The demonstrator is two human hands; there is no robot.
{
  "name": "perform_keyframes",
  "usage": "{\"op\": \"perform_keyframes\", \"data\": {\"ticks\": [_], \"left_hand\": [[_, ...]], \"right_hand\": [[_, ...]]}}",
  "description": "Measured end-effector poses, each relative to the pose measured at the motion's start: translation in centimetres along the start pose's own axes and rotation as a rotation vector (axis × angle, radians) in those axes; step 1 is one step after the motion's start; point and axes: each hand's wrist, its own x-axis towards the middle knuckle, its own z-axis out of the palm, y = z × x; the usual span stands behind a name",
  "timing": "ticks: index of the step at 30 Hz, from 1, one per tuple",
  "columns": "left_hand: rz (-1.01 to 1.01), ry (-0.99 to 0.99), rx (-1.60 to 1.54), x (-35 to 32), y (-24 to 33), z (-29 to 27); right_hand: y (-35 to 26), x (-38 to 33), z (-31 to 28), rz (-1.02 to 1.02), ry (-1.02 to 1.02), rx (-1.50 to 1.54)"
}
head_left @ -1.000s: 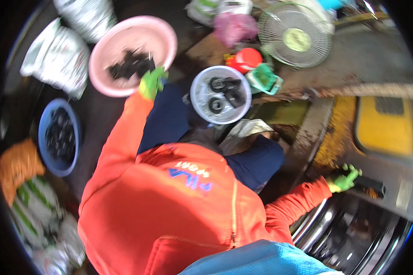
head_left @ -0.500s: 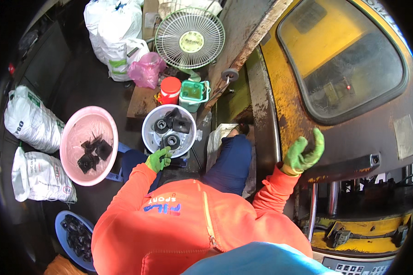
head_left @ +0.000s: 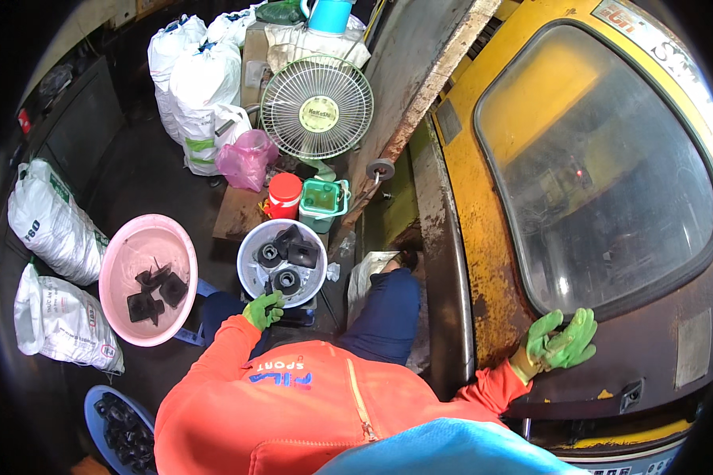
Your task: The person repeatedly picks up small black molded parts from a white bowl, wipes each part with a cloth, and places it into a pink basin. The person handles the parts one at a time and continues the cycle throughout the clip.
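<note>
My left hand (head_left: 263, 310), in a green glove, is by the near rim of a whitish basin (head_left: 249, 279). Its fingers are curled together; anything inside them is hidden. Several black moulded parts (head_left: 303, 253) lie in that basin, some with round collars. Out to the right, my right hand (head_left: 561, 342), also green-gloved, has its fingers stretched out. It lies against or just over the dark lower panel of a worn yellow machine door (head_left: 495, 293), below the large window (head_left: 602, 174); contact is hard to tell.
Left of me stands a pink basin (head_left: 112, 273) with black parts, and a blue basin (head_left: 95, 431) of dark pieces. White sacks (head_left: 59, 317) line the far left. Ahead are a fan (head_left: 317, 111), a red-lidded container (head_left: 284, 194) and a green container (head_left: 323, 198).
The machine door has slid toward me, covering the machinery that showed below it. My right hand has moved down and right with its fingers straighter. My left hand stays by the whitish basin.
</note>
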Motion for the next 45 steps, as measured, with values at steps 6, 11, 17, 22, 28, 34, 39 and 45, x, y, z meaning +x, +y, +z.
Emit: {"op": "perform_keyframes", "data": {"ticks": [6,11,17,22,28,34,39,45], "left_hand": [[-0.005,-0.005,0.015,0.0,0.0,0.2],[-0.006,-0.017,-0.029,0.3,-0.3,-0.5],[-0.005,0.045,0.069,0.8,-0.5,-1.2],[-0.019,0.005,0.087,1.0,-0.6,-1.5],[-0.027,0.042,0.113,1.1,-0.7,-2.0],[-0.039,0.081,0.108,1.3,-0.7,-1.9],[-0.045,0.05,0.136,1.0,-0.6,-1.6],[-0.045,0.052,0.155,1.1,-0.5,-1.6]], "right_hand": [[1.8,-1.1,-2.6,0.111,-0.06,-0.085],[3.2,-2.4,-4.6,0.169,-0.162,-0.11],[3.8,-2.8,-5.5,0.138,-0.202,-0.131],[3.9,-2.4,-5.4,0.104,-0.155,-0.118],[4.0,-2.5,-5.3,0.126,-0.115,-0.067],[4.2,-3.0,-5.1,0.147,-0.041,0.001],[4.2,-3.1,-5.1,0.169,-0.03,0.029],[4.3,-3.4,-5.1,0.175,-0.02,0.053]]}}
